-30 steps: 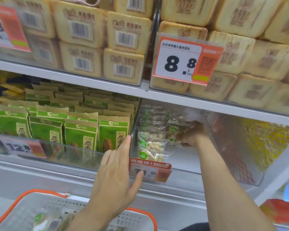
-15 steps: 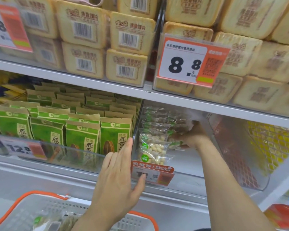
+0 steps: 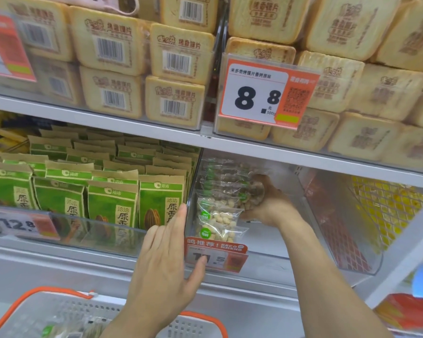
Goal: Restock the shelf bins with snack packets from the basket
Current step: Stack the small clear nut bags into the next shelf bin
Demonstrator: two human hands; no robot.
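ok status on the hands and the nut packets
Left hand open, flat on clear bin front. Right hand gripping nut packet inside bin. Nothing blocking.

The white and orange price tag [image 3: 266,93] on the top shelf says a big 8.8 and 500g, the faded price tag [image 3: 22,224] under the green paper snack bags [image 3: 112,203] says 12.8

snack packets [image 3: 217,215] in bin [image 3: 291,259], basket [image 3: 195,323] below shelf [image 3: 254,147].
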